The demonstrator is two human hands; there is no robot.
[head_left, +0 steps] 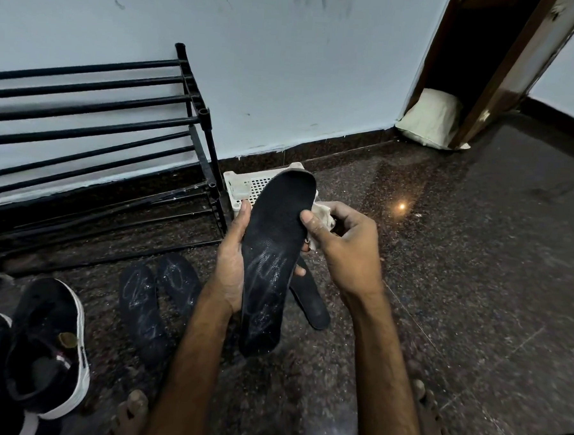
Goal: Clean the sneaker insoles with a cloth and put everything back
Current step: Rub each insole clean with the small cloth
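My left hand (231, 264) holds a black insole (272, 250) upright by its left edge; white scuff marks cover its lower half. My right hand (340, 246) grips a crumpled whitish cloth (324, 214) against the insole's right edge, thumb on the top face. Two more black insoles (156, 300) with white marks lie side by side on the floor to the left. A further black insole (311, 301) lies on the floor behind the held one, partly hidden. A black sneaker with a white sole (53, 344) stands at the lower left.
A black metal shoe rack (94, 134) stands against the wall on the left. A white perforated plastic basket (244, 185) sits on the dark granite floor beside it. A pale cushion (430, 120) leans by a wooden door frame. My bare feet (129, 412) show at the bottom.
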